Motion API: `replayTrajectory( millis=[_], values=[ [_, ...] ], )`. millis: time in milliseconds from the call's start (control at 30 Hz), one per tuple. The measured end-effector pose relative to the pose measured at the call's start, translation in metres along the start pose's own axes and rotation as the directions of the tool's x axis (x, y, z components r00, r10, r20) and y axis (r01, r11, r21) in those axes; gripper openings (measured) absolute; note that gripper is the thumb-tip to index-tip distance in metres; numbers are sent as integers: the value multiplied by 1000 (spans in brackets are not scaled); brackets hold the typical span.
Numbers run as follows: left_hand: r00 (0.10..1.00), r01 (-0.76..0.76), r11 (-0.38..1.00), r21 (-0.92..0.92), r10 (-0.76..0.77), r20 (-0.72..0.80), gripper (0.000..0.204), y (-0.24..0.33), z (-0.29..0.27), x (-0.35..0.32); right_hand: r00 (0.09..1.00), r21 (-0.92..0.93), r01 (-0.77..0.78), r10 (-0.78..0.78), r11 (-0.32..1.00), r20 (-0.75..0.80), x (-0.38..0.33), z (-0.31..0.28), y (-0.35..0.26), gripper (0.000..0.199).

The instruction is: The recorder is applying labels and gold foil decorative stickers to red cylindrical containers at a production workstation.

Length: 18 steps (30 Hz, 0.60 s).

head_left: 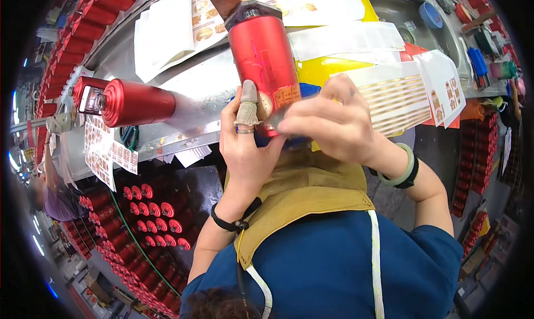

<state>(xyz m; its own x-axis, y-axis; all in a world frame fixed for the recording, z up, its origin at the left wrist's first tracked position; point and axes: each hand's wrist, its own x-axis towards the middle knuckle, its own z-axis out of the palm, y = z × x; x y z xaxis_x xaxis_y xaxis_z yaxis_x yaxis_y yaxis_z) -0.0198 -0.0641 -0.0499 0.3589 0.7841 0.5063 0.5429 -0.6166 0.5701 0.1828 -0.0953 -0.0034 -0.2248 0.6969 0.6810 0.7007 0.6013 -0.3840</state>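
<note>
While the red cylinder (266, 63) is steadied upright on the bench by the left hand (245, 146), thumb extended along it, a gold label (285, 96) is pressed on by the right hand (328, 121), fingers pinched, apparently around a small tool. Labelling is judged partly done; many red cylinders (156, 219) below are seen unfinished.

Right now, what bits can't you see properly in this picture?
Head view only:
- Lower end of the red cylinder: covered by the left hand and right hand.
- Thin strip at the right fingertips: blurred.
- Gold design on the cylinder: partly covered by the left hand.
- Person at the left edge: cut off, blurred.
</note>
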Motion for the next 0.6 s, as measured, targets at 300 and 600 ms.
replayTrajectory(
  millis=[300, 600],
  values=[
    [999, -22, 999, -50, 24, 31, 89, -7, -3, -2, 981, -222, 116, -147, 968, -128, 28, 6, 13, 19],
    [990, 45, 993, -112, -29, 141, 96, -14, -7, -3, 993, -139, 65, -77, 988, -88, 20, 5, 14, 19]
  ],
)
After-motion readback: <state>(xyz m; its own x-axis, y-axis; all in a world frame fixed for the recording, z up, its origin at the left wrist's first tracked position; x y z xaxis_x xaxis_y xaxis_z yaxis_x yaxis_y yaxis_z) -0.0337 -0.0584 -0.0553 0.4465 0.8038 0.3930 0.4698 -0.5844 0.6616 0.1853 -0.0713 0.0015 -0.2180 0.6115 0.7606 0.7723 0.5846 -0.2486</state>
